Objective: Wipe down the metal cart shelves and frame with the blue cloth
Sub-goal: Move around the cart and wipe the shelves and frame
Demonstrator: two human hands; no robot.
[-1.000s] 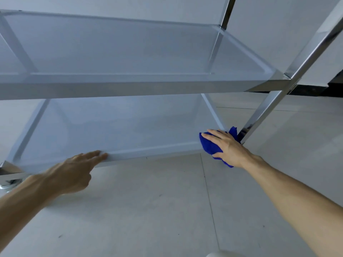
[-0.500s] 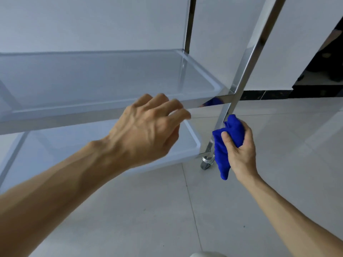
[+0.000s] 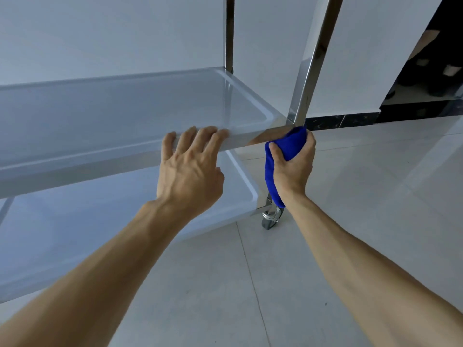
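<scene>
The blue cloth [image 3: 288, 149], gripped in the right hand [image 3: 294, 166], has been raised from the lower shelf [image 3: 240, 194] to the frame upright [image 3: 304, 101] beside the middle shelf [image 3: 240, 140], apparently touching. The left hand [image 3: 188, 171], fingers flat, now steadies that shelf's edge; frame wiping is judged underway.

White wall [image 3: 100, 33], pale tiled floor [image 3: 375, 209] (dark skirting [image 3: 338, 122])

The left hand [image 3: 188, 169] is laid on the front rim of the middle shelf [image 3: 130, 113], left of the right hand [image 3: 293, 166]. The cloth [image 3: 288, 146] is held at the front-right post [image 3: 310, 68], above the caster [image 3: 271, 217]; the bottom shelf [image 3: 75, 226] lies beneath.
</scene>
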